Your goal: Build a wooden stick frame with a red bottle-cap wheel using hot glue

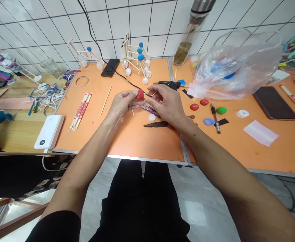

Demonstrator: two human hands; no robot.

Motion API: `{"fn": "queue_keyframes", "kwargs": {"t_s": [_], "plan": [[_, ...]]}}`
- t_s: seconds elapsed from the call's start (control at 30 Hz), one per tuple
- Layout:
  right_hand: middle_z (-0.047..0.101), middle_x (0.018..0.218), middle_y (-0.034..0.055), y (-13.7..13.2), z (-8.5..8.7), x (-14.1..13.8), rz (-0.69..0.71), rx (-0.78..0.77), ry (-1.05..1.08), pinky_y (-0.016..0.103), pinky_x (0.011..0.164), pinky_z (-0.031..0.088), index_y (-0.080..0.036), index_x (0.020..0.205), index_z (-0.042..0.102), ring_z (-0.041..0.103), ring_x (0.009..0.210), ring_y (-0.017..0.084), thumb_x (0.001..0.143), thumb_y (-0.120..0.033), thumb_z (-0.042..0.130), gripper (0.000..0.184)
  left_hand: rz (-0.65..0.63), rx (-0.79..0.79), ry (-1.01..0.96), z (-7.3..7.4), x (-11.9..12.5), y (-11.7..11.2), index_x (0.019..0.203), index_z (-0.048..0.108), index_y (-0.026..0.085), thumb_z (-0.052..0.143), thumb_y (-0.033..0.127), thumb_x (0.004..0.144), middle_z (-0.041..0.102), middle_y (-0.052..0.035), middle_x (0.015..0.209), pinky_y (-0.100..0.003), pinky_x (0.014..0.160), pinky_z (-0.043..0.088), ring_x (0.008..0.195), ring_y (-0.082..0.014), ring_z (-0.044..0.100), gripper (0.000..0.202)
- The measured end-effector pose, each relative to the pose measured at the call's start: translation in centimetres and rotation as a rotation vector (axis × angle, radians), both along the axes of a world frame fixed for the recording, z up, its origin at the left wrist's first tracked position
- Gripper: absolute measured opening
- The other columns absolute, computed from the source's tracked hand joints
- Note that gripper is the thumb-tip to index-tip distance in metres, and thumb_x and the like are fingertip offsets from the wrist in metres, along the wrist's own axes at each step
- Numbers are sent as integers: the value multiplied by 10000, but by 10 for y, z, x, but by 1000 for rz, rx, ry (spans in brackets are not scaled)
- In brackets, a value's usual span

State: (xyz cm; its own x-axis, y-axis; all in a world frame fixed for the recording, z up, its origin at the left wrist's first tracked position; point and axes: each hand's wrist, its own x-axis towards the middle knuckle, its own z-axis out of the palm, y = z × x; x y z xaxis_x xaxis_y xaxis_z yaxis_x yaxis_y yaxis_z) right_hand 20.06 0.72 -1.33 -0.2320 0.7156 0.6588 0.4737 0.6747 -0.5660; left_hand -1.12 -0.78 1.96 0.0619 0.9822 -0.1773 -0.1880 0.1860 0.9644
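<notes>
My left hand (123, 106) pinches a small glossy red rounded piece (140, 94) between thumb and fingers, above the orange table. Just to its right, my right hand (166, 102) is bent toward the piece, thumb and fingertips apart, with nothing visible between them. Below the hands lie small scissors with purple handles (151, 110), partly covered by my right hand. A pale round disc (151, 117) sits beside them. A dark pointed blade (156, 124) lies under my right wrist. Behind my right hand is a black hot glue gun (168, 84), partly hidden.
Stick models with blue balls (140, 57) stand at the back near a phone (110, 67) and a glass bottle (185, 47). Wrapped chopsticks (80, 111) and a white power bank (49, 131) lie left. Red pieces (194, 107), a pen (215, 118) and a plastic bag (235, 70) are right.
</notes>
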Motion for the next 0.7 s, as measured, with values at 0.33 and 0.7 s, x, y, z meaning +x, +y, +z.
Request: {"fn": "queue_keyframes", "kwargs": {"t_s": [0.33,0.7], "plan": [[851,1011,71,-6,8,-2,-37,-15,-33,417,913,611,-243,1021,786,750,921,253,1031,-241,653,133,-42,-12,34,4,6,-3,1008,805,173,922,492,979,923,-91,1016,-186,714,662,878,-185,909,341],[850,978,77,-4,8,0,-35,-14,-78,436,904,608,-251,972,786,753,902,267,1016,-244,680,114,-51,11,57,-1,4,-1,989,802,176,934,488,958,920,-90,1018,-197,718,652,878,-194,911,341]]}}
